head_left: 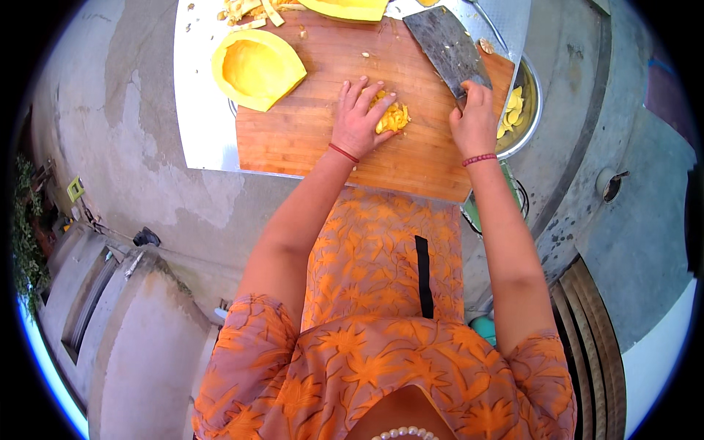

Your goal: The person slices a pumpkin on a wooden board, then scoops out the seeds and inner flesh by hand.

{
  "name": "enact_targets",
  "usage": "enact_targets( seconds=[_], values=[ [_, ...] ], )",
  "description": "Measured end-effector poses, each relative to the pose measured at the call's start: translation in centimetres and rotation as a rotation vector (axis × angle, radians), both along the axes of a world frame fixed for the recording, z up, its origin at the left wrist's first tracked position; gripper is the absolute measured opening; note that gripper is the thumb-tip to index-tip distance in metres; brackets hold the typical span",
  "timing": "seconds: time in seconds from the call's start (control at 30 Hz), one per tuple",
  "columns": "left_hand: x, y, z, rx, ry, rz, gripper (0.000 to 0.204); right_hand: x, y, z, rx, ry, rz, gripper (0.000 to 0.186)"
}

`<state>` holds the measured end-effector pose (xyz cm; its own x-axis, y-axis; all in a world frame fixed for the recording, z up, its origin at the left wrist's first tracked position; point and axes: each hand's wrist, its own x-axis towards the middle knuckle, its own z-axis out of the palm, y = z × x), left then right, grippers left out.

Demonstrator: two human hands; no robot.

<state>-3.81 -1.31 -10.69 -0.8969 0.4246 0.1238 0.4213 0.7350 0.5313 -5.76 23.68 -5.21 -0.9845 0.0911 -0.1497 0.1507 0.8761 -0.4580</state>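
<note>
My left hand point(356, 125) lies on the wooden cutting board with its fingers stretched and apart. Its fingertips and thumb touch a small heap of chopped yellow-orange pumpkin point(394, 119). In my right hand point(475, 123) is the handle of a cleaver point(449, 45). The broad dark blade points away from me toward the upper left, over the board's right side and apart from the heap. A few bits cling to the blade. Left of my left hand, a hollowed pumpkin piece point(281, 81) rests on the board point(308, 136).
Another pumpkin piece point(348, 7) sits at the far edge, beside peelings and scraps point(253, 11). A metal bowl point(539, 110) holding pumpkin slices point(513, 110) stands right of the board. A metal utensil point(493, 26) lies past the cleaver. The board is on a silvery table point(202, 110).
</note>
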Motion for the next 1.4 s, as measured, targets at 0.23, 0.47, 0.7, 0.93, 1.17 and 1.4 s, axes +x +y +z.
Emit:
enact_targets(
  seconds=[0.23, 0.47, 0.7, 0.93, 1.17, 1.4],
  values=[
    [1.3, -2.5, 0.1, 0.219, -0.053, 0.045, 0.083, 13.5, -0.3, 3.5, -0.680, -0.141, -0.436, 0.015],
    [0.0, 0.6, -0.3, 0.177, 0.015, -0.043, 0.083, 19.7, -3.9, -2.5, -1.192, -0.389, -0.924, 0.012],
    [1.0, 1.7, 0.4, 0.274, -0.026, 0.005, 0.069, 18.7, -11.2, -3.4, -1.248, -0.432, -0.884, 0.013],
    [-2.1, 1.8, 4.1, 0.430, -0.042, 0.167, 0.054, 12.5, -13.5, 1.0, -1.241, -0.438, -0.783, 0.009],
    [-21.4, 4.1, 11.7, 0.502, 0.345, 0.165, 0.056, -5.2, -10.3, 7.4, -1.285, -0.186, -0.537, 0.013],
    [-35.3, 4.5, 9.0, 0.135, 0.487, -0.070, 0.045, -7.7, -9.0, 7.2, -1.324, -0.150, -0.698, 0.016]
  ],
)
